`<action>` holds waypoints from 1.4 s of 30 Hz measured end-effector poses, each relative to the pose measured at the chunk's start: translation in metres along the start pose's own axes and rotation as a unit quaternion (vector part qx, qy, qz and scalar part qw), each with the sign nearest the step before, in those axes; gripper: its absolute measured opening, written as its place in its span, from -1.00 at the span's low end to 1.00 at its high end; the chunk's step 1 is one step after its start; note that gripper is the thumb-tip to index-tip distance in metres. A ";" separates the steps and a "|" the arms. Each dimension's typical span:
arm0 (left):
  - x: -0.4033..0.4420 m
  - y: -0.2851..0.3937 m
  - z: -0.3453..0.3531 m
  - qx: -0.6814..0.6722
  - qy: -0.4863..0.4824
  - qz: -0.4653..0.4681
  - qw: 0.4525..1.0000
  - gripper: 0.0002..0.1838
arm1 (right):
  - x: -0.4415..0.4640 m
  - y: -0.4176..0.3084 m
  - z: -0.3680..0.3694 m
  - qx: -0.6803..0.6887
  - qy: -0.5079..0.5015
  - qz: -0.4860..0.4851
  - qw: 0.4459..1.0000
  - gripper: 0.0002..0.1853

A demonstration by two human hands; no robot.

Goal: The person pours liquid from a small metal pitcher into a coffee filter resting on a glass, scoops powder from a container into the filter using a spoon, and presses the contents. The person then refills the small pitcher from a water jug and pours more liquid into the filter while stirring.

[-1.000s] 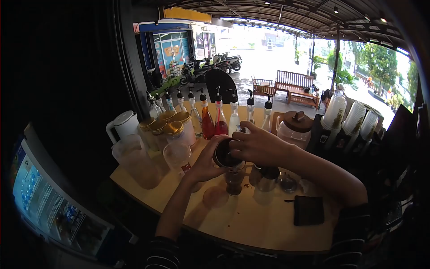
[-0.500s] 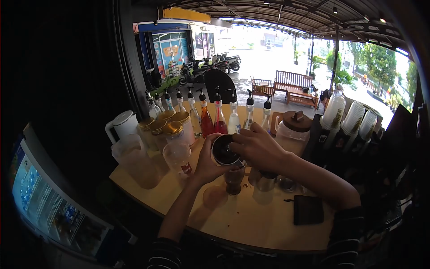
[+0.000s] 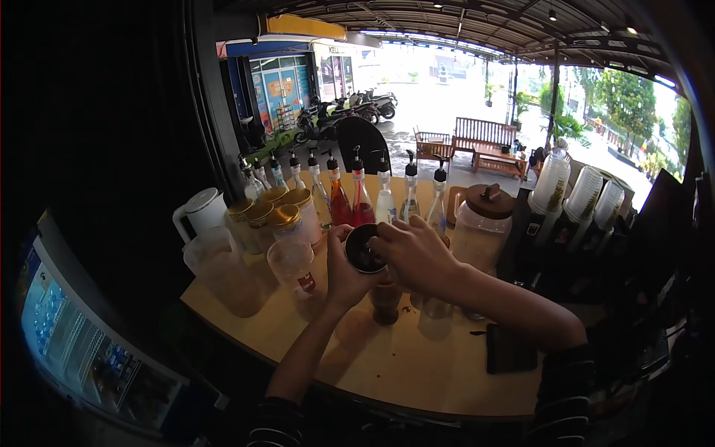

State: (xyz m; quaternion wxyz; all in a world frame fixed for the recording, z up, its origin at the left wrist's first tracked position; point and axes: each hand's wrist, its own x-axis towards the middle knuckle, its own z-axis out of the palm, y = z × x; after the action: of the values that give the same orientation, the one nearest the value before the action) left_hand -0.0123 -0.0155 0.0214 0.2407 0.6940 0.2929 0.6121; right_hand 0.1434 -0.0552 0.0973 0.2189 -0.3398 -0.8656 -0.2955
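A: Counts and grips?

B: We see one dark cup mid-frame, above the table. Our left hand has its grip wrapped round the side. Our right hand has fingers bent at the rim; can't tell if that grip pinches anything.

A: Rest?

B: We count five gold-lidded jars left of centre, at least ten pump bottles in a row behind, two with red or orange liquid. Three cup stacks upper right. One brown-lidded jar, one white jug, one black pouch lower right.

A: Delta?

B: We had the right index finger raised one second ago; now it's down by the rim. Cup sits slightly further left. Our forearm now hides most of the stuff right of centre on the table.
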 end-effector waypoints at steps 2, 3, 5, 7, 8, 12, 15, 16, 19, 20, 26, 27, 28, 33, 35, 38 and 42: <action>0.000 -0.003 0.002 -0.004 0.013 0.002 1.000 -0.13 | -0.004 -0.004 0.002 0.024 0.007 0.004 1.000 -0.65; -0.001 -0.005 0.003 -0.008 0.025 0.002 1.000 -0.14 | -0.004 -0.002 0.002 0.024 0.006 0.005 1.000 -0.65; -0.002 -0.014 0.006 0.005 0.037 0.008 0.999 -0.14 | -0.002 0.002 0.002 0.035 -0.021 0.088 0.995 -0.71; -0.003 -0.013 0.005 0.019 0.053 0.016 0.998 -0.14 | -0.006 -0.005 0.003 0.049 -0.028 0.080 0.995 -0.71; -0.004 -0.011 0.005 0.025 0.050 0.018 0.998 -0.14 | -0.008 -0.007 0.002 0.062 -0.035 0.074 0.995 -0.71; -0.006 -0.010 0.008 0.024 0.042 0.018 0.999 -0.12 | -0.003 -0.001 0.000 0.025 -0.055 0.098 0.993 -0.50; -0.006 -0.011 0.006 0.035 0.032 0.002 0.999 -0.12 | -0.010 -0.007 0.006 0.052 -0.038 0.043 0.997 -0.54; -0.005 -0.012 0.007 0.034 0.032 0.003 0.999 -0.12 | -0.009 -0.005 0.005 0.051 -0.038 0.043 0.997 -0.54; -0.005 -0.014 0.007 0.018 0.020 -0.008 1.000 -0.12 | -0.006 0.000 0.001 0.005 -0.040 0.065 0.997 -0.59; -0.005 -0.014 0.006 0.027 0.006 -0.005 1.000 -0.13 | -0.007 0.002 -0.001 0.024 -0.036 0.056 0.997 -0.62; -0.002 -0.009 -0.005 0.066 -0.044 0.037 0.996 -0.12 | -0.009 0.010 -0.005 -0.007 -0.015 0.008 1.000 -0.67; -0.002 -0.005 -0.006 0.076 -0.059 0.049 0.994 -0.11 | -0.008 0.012 -0.007 -0.027 -0.019 0.023 0.999 -0.68; -0.002 -0.005 -0.007 0.076 -0.058 0.047 0.994 -0.11 | -0.009 0.012 -0.005 -0.004 -0.021 0.002 1.000 -0.70; 0.000 0.000 -0.010 0.118 -0.081 0.079 0.987 -0.15 | -0.010 0.014 -0.011 -0.030 -0.022 -0.041 0.998 -0.76; 0.000 0.001 -0.010 0.115 -0.087 0.075 0.987 -0.14 | -0.010 0.015 -0.011 -0.039 -0.015 -0.031 0.999 -0.76; 0.002 0.003 -0.013 0.136 -0.103 0.083 0.982 -0.13 | -0.010 0.014 -0.008 -0.029 -0.004 -0.097 0.995 -0.75; 0.005 0.013 -0.016 0.174 -0.136 0.082 0.972 -0.12 | -0.008 0.018 -0.008 -0.023 0.013 -0.070 0.997 -0.82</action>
State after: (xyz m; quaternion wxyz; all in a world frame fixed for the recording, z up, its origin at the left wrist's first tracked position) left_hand -0.0262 -0.0216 0.0358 0.1027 0.8236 0.3014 0.4694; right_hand 0.1626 -0.0535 0.1048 0.2007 -0.2800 -0.8773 -0.3342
